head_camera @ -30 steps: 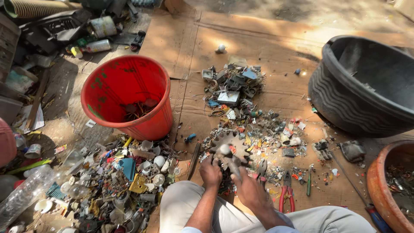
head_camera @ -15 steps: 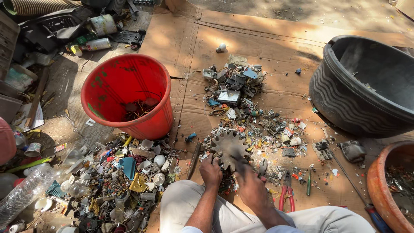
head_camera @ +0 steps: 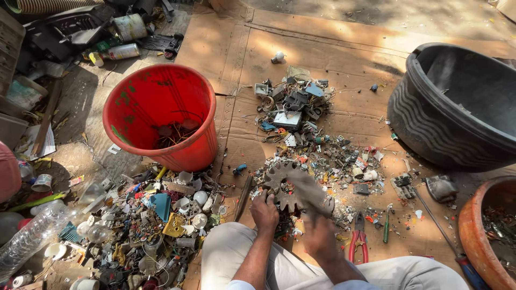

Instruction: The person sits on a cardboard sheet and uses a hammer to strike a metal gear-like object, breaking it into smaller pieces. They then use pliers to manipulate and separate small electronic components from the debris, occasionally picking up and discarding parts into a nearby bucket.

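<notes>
Both hands, left hand and right hand, gripped the toothed gear; likely heavy, rigid, sharp-edged metal, best held by its rim.

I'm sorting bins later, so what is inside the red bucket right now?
The red bucket holds a small tangle of thin wires and dark scraps on its bottom. Its near wall hides part of the floor, so anything there stays unseen.

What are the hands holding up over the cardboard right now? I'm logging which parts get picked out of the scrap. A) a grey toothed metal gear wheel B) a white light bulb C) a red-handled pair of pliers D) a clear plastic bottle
A: both the left hand and the right hand grip a grey toothed metal gear wheel; the red-handled pliers lie untouched on the brown cardboard sheet.
</notes>
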